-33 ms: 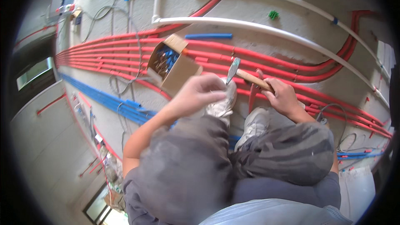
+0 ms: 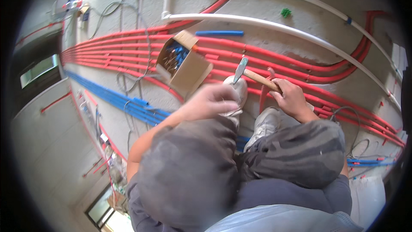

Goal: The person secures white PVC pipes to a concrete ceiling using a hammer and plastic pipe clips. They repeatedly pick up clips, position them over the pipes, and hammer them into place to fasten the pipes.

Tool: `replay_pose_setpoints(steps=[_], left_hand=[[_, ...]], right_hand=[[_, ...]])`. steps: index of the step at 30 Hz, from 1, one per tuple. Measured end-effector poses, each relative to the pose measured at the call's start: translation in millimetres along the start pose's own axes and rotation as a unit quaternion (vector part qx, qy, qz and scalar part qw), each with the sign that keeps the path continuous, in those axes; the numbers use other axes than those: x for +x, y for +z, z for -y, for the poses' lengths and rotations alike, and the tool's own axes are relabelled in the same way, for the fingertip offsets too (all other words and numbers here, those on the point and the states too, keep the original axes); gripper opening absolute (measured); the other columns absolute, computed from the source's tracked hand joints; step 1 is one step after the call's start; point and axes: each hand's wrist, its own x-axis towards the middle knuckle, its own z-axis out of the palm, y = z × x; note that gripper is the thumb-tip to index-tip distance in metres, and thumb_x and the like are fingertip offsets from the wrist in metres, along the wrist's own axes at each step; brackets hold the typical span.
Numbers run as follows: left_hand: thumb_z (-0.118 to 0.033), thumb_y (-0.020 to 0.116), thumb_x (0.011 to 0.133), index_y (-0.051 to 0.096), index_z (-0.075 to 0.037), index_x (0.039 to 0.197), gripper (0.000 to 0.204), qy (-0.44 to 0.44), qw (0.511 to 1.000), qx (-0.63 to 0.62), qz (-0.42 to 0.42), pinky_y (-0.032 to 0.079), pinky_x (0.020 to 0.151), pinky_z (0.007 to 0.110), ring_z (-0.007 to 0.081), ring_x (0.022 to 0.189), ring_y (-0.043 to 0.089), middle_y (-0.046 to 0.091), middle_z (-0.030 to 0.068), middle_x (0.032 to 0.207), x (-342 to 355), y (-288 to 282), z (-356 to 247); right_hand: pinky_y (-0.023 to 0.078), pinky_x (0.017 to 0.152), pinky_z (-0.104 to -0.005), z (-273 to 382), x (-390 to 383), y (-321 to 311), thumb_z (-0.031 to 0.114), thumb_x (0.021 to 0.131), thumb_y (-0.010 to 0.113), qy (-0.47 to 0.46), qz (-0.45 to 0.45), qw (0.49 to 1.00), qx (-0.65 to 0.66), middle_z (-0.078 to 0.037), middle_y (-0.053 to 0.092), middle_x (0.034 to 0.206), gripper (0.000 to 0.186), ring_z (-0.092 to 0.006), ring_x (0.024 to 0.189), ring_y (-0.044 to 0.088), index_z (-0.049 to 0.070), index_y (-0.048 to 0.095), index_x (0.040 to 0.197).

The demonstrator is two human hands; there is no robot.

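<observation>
My right hand [image 2: 292, 99] is closed round the wooden handle of a hammer [image 2: 257, 77]. The hammer's grey-green metal head points up and left, above the toe of my left shoe [image 2: 238, 90]. My left hand [image 2: 210, 101] hovers beside that shoe, blurred, its fingers bent; whether it holds anything does not show. Left of the hammer, an open cardboard box [image 2: 189, 68] sits tilted on the red pipes, with small blue and brownish pieces inside. A red, curved tool-like thing [image 2: 263, 99] lies partly behind the hammer handle, near my right shoe [image 2: 267, 122].
Several red pipes [image 2: 141, 46] run across the concrete floor, with blue pipes [image 2: 116, 94] nearer on the left. White pipes [image 2: 257, 23] curve along the far side. A short blue pipe piece [image 2: 219, 33] and a green clump [image 2: 286, 13] lie there. Grey cable [image 2: 148, 38] crosses the pipes.
My left hand has come slightly nearer to me, down and right. The whole view has shifted a little, and the hammer stays in my right hand.
</observation>
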Motion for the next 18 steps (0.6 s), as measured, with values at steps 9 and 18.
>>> replay_pose_setpoints(steps=[9, 18], left_hand=[[-0.018, 0.061, 0.099, 0.07, 0.008, 0.091, 0.029, -0.068, 0.982, -0.175, 0.013, 0.052, 0.079, 0.04, 0.0258, 0.082, 0.067, 0.071, 0.0182, 0.085, -143, -22, 45], [-0.021, 0.059, 0.096, 0.069, 0.005, 0.079, 0.033, -0.061, 0.998, -0.001, -0.007, 0.05, 0.077, 0.037, 0.025, 0.083, 0.067, 0.07, 0.014, 0.081, -146, -112, 92]], right_hand=[[0.056, 0.093, -0.0526, 18, 18, 82, 0.007, 0.089, 0.079, 0.013, 0.036, 0.999, -0.034, -0.021, 0.069, 0.121, 0.055, -0.0423, 0.109, 0.071, 0.003, 0.057, 0.139], [0.055, 0.097, -0.0544, 39, 31, 128, 0.015, 0.097, 0.074, 0.013, 0.253, 0.967, -0.01, -0.026, 0.068, 0.125, 0.06, -0.0455, 0.116, 0.068, 0.004, 0.049, 0.15]])
